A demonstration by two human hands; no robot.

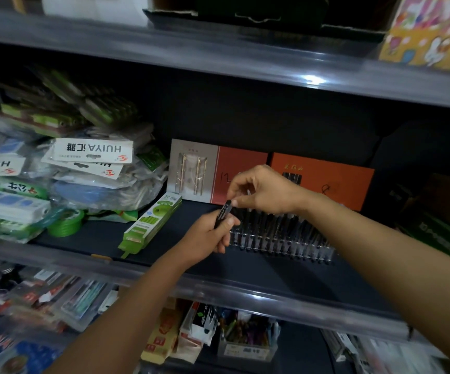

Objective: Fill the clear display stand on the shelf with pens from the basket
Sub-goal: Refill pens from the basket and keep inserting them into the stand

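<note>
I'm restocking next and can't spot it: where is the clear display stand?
In the head view, the clear display stand sits on the middle shelf, right of centre, before the orange boxes, under the right hand.

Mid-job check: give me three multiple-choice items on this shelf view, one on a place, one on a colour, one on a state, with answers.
1. Where is the clear display stand?
A. top shelf
B. middle shelf, under the right hand
C. floor

2. What colour is the flat pack left of the hands?
A. green
B. red
C. black

3. What is the left hand doing?
A. hanging idle
B. pressing the shelf
C. holding a black pen

Answers: B, the stand sits below the right hand; A, its packaging is green; C, fingers curl round the pen.
</note>
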